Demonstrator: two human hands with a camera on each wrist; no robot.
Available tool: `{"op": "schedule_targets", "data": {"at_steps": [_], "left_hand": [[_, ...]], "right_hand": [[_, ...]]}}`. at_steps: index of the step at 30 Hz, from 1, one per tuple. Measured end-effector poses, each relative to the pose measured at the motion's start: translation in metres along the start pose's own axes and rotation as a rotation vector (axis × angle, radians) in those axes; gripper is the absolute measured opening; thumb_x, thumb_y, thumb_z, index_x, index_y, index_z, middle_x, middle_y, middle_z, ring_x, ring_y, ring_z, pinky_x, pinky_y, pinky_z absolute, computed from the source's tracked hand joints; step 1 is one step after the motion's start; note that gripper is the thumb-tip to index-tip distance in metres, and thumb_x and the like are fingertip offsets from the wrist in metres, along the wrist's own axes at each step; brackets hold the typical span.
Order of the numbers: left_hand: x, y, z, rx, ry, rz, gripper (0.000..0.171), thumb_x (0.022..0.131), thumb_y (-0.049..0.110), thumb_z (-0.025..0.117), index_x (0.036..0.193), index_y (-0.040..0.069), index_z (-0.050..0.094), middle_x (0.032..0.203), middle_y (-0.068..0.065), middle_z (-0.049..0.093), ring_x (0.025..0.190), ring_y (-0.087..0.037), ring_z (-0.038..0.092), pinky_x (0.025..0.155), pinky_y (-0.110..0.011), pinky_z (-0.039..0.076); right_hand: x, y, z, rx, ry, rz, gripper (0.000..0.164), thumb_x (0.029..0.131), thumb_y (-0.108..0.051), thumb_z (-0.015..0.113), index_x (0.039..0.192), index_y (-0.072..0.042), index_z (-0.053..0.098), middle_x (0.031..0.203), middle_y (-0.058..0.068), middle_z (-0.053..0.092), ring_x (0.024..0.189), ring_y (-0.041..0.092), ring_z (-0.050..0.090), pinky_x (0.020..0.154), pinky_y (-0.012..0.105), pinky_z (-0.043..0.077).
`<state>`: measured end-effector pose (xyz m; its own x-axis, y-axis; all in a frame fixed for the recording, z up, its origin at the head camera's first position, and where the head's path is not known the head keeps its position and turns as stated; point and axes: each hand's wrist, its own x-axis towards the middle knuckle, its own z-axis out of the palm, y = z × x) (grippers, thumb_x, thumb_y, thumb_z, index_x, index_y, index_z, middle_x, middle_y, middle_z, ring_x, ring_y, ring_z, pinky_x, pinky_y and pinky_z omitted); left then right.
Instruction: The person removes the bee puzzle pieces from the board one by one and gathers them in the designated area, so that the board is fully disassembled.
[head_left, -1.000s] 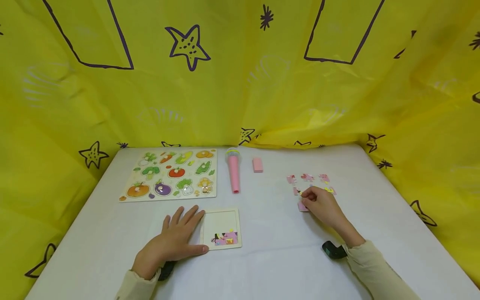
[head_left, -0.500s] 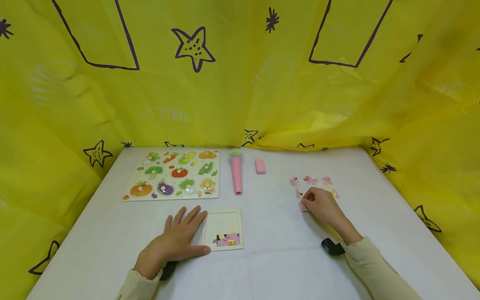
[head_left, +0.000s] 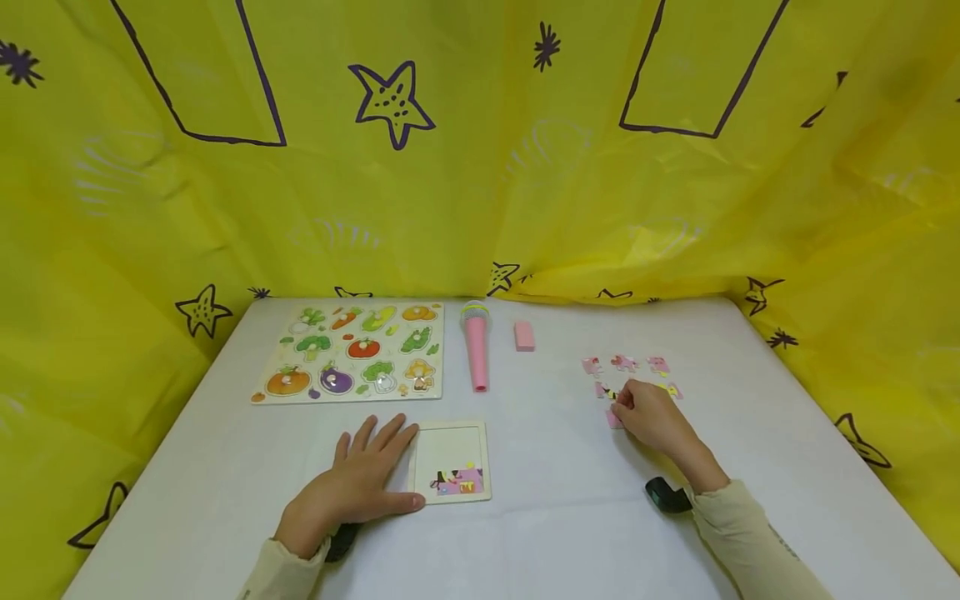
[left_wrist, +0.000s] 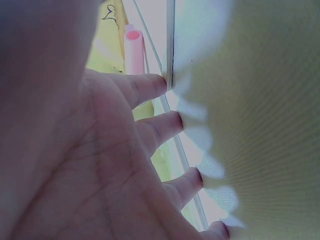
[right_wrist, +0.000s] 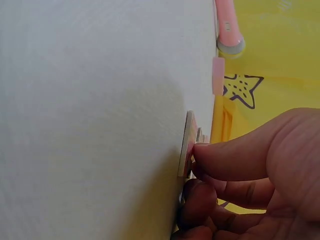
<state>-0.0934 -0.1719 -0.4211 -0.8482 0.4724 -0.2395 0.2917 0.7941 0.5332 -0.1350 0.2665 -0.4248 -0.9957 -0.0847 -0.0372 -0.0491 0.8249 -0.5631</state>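
Observation:
My left hand (head_left: pixel 352 483) lies with fingers spread on the table, its index fingertip and thumb at the left edge of a square wooden puzzle tray (head_left: pixel 487 458). Joined pink puzzle pieces (head_left: pixel 461 482) fill the tray's lower right part. Over to the right, my right hand (head_left: pixel 656 421) pinches a pink puzzle piece (right_wrist: pixel 187 145) between thumb and curled fingers, low over the white cloth. In the head view, that puzzle piece (head_left: pixel 614 418) is partly covered by the fingers. Several loose puzzle pieces (head_left: pixel 624 362) lie in rows just beyond this hand.
A vegetable peg board (head_left: pixel 352 354) lies at the back left. Beside it are a pink toy microphone (head_left: pixel 477 350) and a small pink block (head_left: pixel 524 337). Yellow patterned cloth (head_left: pixel 465 183) hangs behind the white-covered table (head_left: pixel 555 533).
The head view has shifted slightly, so everything sits a little further right and lower. My left hand stays at the tray; my right fingers have barely moved at the piece.

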Motion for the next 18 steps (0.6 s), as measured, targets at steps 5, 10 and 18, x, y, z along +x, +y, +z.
{"op": "schedule_targets", "data": {"at_steps": [5,10,18], "left_hand": [[0.001,0.000,0.000,0.009,0.001,0.000,0.102,0.088,0.050,0.086,0.166,0.005,0.037,0.174,-0.021,0.023,0.157,-0.057,0.007,0.117,-0.082,0.001],[0.004,0.000,0.003,0.019,-0.003,0.015,0.102,0.089,0.050,0.085,0.166,0.005,0.037,0.174,-0.020,0.024,0.157,-0.057,0.008,0.117,-0.082,0.002],[0.005,-0.001,0.003,0.046,-0.011,-0.032,0.102,0.087,0.049,0.087,0.166,0.006,0.037,0.175,-0.018,0.023,0.158,-0.056,0.007,0.118,-0.080,0.001]], "right_hand": [[0.000,-0.002,0.002,-0.017,0.038,-0.046,0.011,0.098,0.000,0.068,0.090,0.003,0.061,0.078,0.007,0.057,0.073,0.024,0.052,0.066,0.036,0.043],[-0.007,-0.011,0.006,-0.008,0.115,-0.113,0.005,0.097,0.003,0.066,0.092,0.003,0.065,0.081,0.007,0.061,0.077,0.025,0.055,0.070,0.040,0.048],[-0.011,-0.062,0.024,0.058,0.105,-0.281,0.004,0.100,0.004,0.066,0.097,0.004,0.069,0.091,0.007,0.064,0.082,0.022,0.058,0.075,0.041,0.053]]}}
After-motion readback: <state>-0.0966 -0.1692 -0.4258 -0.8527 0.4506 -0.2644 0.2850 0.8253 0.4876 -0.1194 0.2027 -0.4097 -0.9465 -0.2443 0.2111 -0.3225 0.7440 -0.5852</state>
